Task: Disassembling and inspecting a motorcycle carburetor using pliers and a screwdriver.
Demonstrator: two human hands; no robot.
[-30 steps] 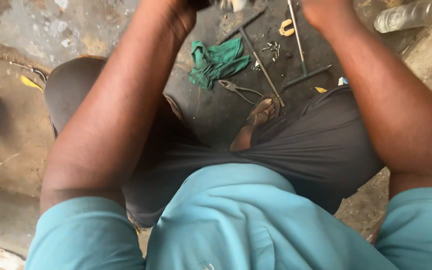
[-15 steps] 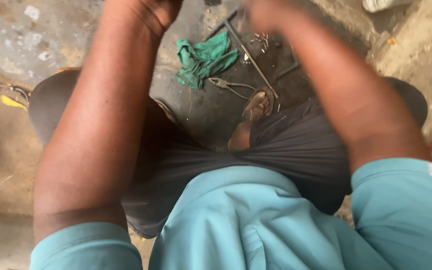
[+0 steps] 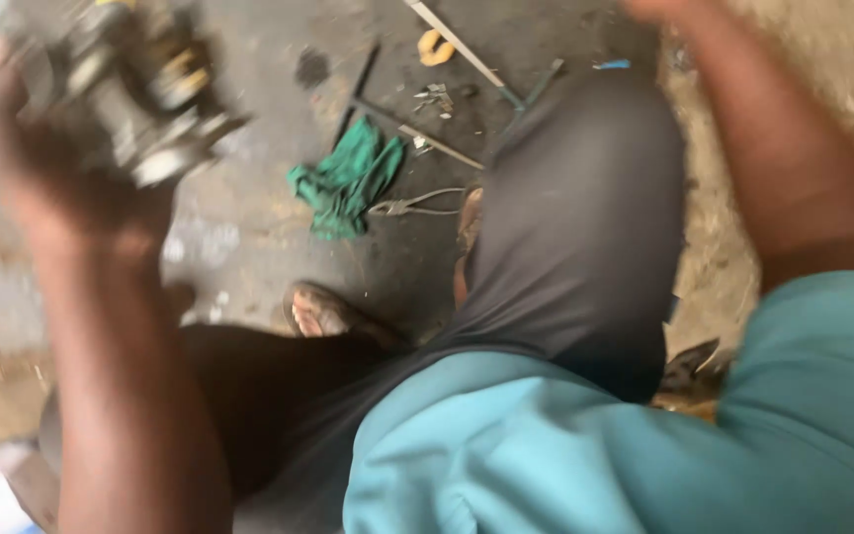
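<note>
Left hand grips a grimy metal part; right hand runs off the top edge.

The left hand (image 3: 46,163), blurred, is raised at the far left with its fingers closed around a dirty metal part (image 3: 140,94), a lumpy piece with round silver sections and a bit of yellow, sitting just above and right of the palm. The right hand (image 3: 659,10) is barely in view at the far top right, well apart from the part, and I cannot tell whether it is open or closed. Between the arms, on the stained concrete floor (image 3: 249,237), lie a crumpled green rag (image 3: 348,183), pliers (image 3: 412,206) just right of it, and thin metal rods (image 3: 467,44) farther off.
</note>
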